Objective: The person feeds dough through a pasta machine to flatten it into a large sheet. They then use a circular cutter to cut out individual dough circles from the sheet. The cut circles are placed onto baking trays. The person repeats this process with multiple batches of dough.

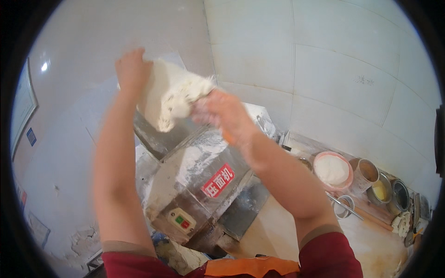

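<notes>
A floppy, ragged-edged sheet of dough (180, 87) hangs between my hands, above the steel hopper of a dough-rolling machine (194, 166). My left hand (134, 71) grips its upper left side, with the fingers partly hidden and blurred. At the right end, my right hand (222, 109), whitened with flour, holds the dough's edge. A small orange thing (228, 137) shows under the right palm; I cannot tell what it is. White flour coats the machine's top. Its front carries a red label with writing and a switch box (182, 221) with a green and a red button.
Tiled walls (250, 66) meet behind the machine. On the wooden worktop (368, 239) at right stand a pink bowl of flour (332, 169), a cylindrical container (367, 171) and metal pots (380, 189). A rolling pin (373, 218) and a tape roll (343, 207) lie nearer.
</notes>
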Tool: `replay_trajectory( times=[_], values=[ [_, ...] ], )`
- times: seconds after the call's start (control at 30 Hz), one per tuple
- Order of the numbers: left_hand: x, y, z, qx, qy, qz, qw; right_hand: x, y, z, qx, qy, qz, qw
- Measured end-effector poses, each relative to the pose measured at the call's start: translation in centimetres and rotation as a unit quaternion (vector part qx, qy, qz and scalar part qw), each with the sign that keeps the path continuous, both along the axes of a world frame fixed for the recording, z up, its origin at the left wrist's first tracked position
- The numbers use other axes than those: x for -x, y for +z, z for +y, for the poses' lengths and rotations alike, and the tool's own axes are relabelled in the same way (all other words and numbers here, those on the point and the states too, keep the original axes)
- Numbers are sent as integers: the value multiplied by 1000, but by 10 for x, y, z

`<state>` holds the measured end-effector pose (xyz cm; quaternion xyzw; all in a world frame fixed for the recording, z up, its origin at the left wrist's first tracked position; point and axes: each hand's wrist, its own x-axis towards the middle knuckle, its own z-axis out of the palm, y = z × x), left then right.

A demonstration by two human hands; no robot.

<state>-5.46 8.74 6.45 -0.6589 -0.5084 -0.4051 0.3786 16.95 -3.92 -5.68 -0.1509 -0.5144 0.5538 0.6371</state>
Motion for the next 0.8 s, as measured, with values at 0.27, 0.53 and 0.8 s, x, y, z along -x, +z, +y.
replay_trajectory(
  times=[0.27, 0.53, 0.8],
  values=[
    [29, -189, 76, 423, 21, 241, 873, -49, -157, 14, -75, -219, -243, 942],
    [15, -233, 93, 413, -35, 341, 844, -142, -414, -44, 511, -210, -167, 817],
    [9, -228, 93, 421, -113, 363, 824, -74, -457, -82, 574, -198, -20, 794]
  ],
)
